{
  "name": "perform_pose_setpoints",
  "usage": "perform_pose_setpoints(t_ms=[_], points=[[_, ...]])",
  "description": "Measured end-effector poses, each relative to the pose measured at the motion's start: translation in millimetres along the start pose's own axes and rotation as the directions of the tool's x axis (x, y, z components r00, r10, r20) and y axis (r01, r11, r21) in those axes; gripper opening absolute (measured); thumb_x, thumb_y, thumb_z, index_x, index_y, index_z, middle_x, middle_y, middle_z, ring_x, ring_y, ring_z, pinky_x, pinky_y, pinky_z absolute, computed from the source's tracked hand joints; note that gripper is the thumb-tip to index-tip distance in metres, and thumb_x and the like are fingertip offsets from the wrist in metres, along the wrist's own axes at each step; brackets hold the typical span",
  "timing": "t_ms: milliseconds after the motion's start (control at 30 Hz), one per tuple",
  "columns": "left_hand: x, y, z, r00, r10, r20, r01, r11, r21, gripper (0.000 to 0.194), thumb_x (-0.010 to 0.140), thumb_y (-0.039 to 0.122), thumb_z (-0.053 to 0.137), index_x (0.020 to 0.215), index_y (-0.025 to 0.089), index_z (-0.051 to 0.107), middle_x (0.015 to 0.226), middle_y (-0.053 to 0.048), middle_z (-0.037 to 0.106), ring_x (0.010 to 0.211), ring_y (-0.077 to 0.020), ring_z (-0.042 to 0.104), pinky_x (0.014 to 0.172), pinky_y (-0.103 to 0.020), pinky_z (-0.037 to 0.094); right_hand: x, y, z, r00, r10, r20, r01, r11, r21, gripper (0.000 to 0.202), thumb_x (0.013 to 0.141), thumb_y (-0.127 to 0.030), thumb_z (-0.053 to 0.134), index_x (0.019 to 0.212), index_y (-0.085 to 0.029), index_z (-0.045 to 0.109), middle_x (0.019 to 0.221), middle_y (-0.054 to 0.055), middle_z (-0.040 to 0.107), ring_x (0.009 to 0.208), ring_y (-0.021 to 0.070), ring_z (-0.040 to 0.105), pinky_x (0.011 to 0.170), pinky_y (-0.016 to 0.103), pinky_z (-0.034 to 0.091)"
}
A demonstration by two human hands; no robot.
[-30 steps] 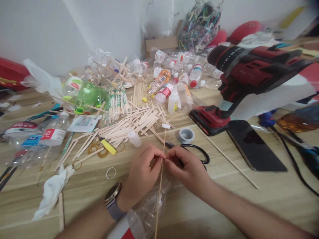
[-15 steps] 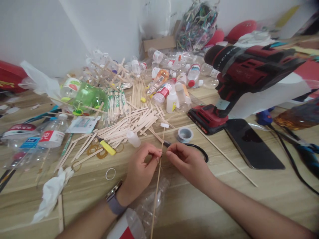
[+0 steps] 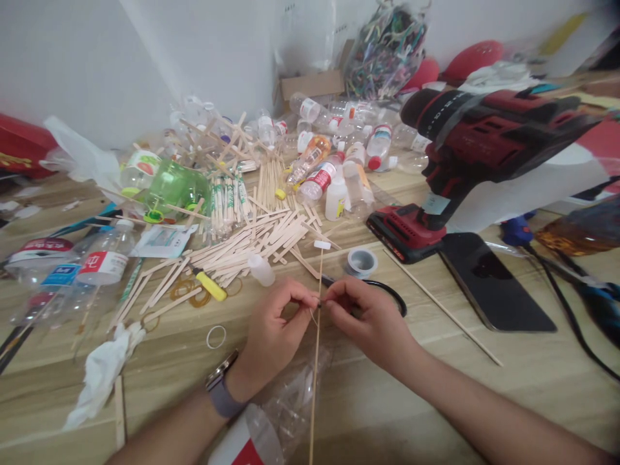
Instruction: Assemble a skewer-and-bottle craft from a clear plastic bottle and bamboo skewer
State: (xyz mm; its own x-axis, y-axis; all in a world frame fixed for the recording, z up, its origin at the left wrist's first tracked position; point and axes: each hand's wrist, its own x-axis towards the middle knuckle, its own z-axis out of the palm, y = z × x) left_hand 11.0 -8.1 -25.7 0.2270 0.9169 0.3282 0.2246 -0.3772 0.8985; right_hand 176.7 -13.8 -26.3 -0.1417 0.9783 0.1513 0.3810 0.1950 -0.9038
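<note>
A thin wooden stick (image 3: 316, 381) runs from the bottom edge up between my hands, with a white cap (image 3: 322, 245) at its far end. My left hand (image 3: 285, 323) pinches a fine thread (image 3: 313, 316) beside the stick; a watch is on that wrist. On the stick's right side, my right hand (image 3: 365, 318) has thumb and forefinger pressed together at a small dark spot on the stick; what they hold is too small to make out. A clear plastic bottle (image 3: 293, 400) lies under the stick, near my left wrist.
A red and black drill (image 3: 411, 229) and a phone (image 3: 494, 281) are at the right. Flat wooden sticks (image 3: 271, 239) and plastic bottles (image 3: 317, 181) are heaped ahead. A tape roll (image 3: 361, 261), a yellow-handled tool (image 3: 211, 285) and a white ring (image 3: 216, 336) lie nearer.
The lower part of the stick has swung right, so it stands more upright in view. My right fingers have come closer to the stick and my left fingertips.
</note>
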Motion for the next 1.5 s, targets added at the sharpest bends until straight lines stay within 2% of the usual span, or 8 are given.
perform_pose_setpoints(t_ms=[300,467,600,733,833,1067,1333,1500], points=[[5.7,1.3,-6.8,0.963,-0.215,-0.163,0.219,0.976,0.006,0.005,0.086,0.02,0.058,0.083,0.02,0.055,0.077,0.002,0.057,0.071,-0.0122,0.056,0.065,-0.022,0.045,2.3,-1.3,-10.7,0.999,-0.047,-0.013,0.045,0.99,-0.136,0.008,0.071,-0.015,0.048,0.067,-0.021,0.049,0.058,-0.003,0.05,0.052,0.0125,0.047,0.049,0.024,0.034],[7.3,6.8,-7.6,0.988,-0.153,0.036,0.138,0.954,0.266,0.023,0.086,0.01,0.046,0.101,0.019,0.061,0.091,-0.003,0.062,0.083,-0.0161,0.057,0.075,-0.028,0.045,5.4,0.0,-11.1,1.0,-0.018,-0.021,0.021,0.987,0.159,0.009,0.077,-0.02,0.053,0.068,-0.021,0.051,0.076,0.002,0.059,0.071,0.0159,0.056,0.063,0.027,0.042],[10.0,10.4,-8.1,0.959,-0.163,0.233,0.068,0.926,0.371,0.02,0.082,0.007,0.043,0.079,0.017,0.06,0.085,-0.004,0.059,0.082,-0.0173,0.055,0.073,-0.029,0.042,5.2,-0.9,-9.0,0.99,0.124,0.069,-0.141,0.837,0.529,0.013,0.076,-0.021,0.059,0.068,-0.021,0.049,0.091,0.004,0.065,0.066,0.0125,0.057,0.062,0.027,0.043],[13.3,14.0,-10.9,0.922,-0.225,0.314,0.109,0.932,0.346,0.018,0.081,0.01,0.04,0.071,0.018,0.053,0.071,0.0,0.054,0.07,-0.0154,0.051,0.065,-0.028,0.038,4.0,-3.1,-5.8,0.961,0.194,0.197,-0.276,0.619,0.735,0.014,0.078,-0.023,0.06,0.072,-0.021,0.048,0.077,-0.002,0.065,0.049,0.0079,0.051,0.054,0.025,0.038],[14.7,15.1,-14.4,0.901,-0.266,0.343,0.197,0.954,0.225,0.019,0.08,0.011,0.038,0.071,0.019,0.052,0.068,0.002,0.053,0.067,-0.0136,0.05,0.064,-0.027,0.037,4.6,-2.8,-4.2,0.948,0.223,0.228,-0.317,0.576,0.754,0.014,0.078,-0.023,0.061,0.071,-0.02,0.049,0.069,-0.003,0.063,0.049,0.0076,0.049,0.051,0.023,0.034],[10.5,7.2,-15.1,0.901,-0.293,0.321,0.344,0.932,-0.116,0.026,0.084,0.017,0.041,0.058,0.017,0.046,0.087,-0.002,0.057,0.07,-0.0113,0.05,0.059,-0.025,0.036,4.4,1.4,-2.5,0.947,0.238,0.217,-0.319,0.597,0.736,0.012,0.079,-0.022,0.061,0.071,-0.02,0.052,0.064,-0.004,0.061,0.048,0.0071,0.046,0.047,0.023,0.029],[9.0,7.5,-8.9,0.787,-0.405,0.466,0.607,0.64,-0.47,0.021,0.084,0.022,0.042,0.064,0.018,0.043,0.076,-0.001,0.06,0.047,-0.0068,0.042,0.045,-0.023,0.024,2.6,0.6,-1.3,0.956,0.156,0.248,-0.287,0.67,0.685,0.013,0.082,-0.025,0.059,0.074,-0.02,0.049,0.062,-0.005,0.057,0.049,0.0077,0.045,0.048,0.023,0.031],[11.3,8.3,-7.0,0.821,-0.394,0.413,0.547,0.752,-0.369,0.024,0.084,0.021,0.043,0.06,0.018,0.044,0.059,0.003,0.045,0.052,-0.0092,0.037,0.049,-0.025,0.025,-0.5,-5.6,-2.5,0.951,0.134,0.278,-0.271,0.792,0.547,0.016,0.081,-0.027,0.058,0.073,-0.021,0.046,0.062,-0.004,0.053,0.051,0.0087,0.042,0.049,0.023,0.032]])
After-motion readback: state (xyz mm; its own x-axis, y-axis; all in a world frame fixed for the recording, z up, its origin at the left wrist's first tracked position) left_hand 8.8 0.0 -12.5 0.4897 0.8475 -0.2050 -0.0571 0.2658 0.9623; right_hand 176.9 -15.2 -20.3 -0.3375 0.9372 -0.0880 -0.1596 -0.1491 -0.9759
